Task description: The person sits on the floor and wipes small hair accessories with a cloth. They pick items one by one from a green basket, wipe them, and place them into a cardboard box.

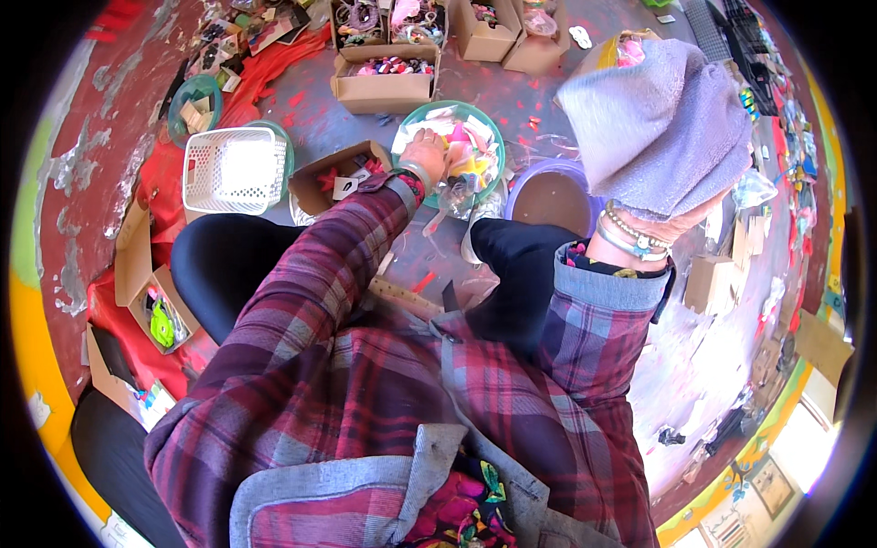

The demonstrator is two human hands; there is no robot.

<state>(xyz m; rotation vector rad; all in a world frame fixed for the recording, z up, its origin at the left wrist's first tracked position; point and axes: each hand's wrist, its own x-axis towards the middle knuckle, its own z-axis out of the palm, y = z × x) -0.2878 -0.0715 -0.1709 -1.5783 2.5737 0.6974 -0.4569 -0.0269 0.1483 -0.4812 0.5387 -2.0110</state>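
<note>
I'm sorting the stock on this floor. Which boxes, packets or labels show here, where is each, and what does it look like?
Cardboard box: beyond the green bowl, brown, open, colourful small items.
Cardboard box: beside the left hand, brown, open, red pieces.
Clear packets: in the bowl, pink and yellow contents.
Right hand: holds a lilac cloth.
</note>
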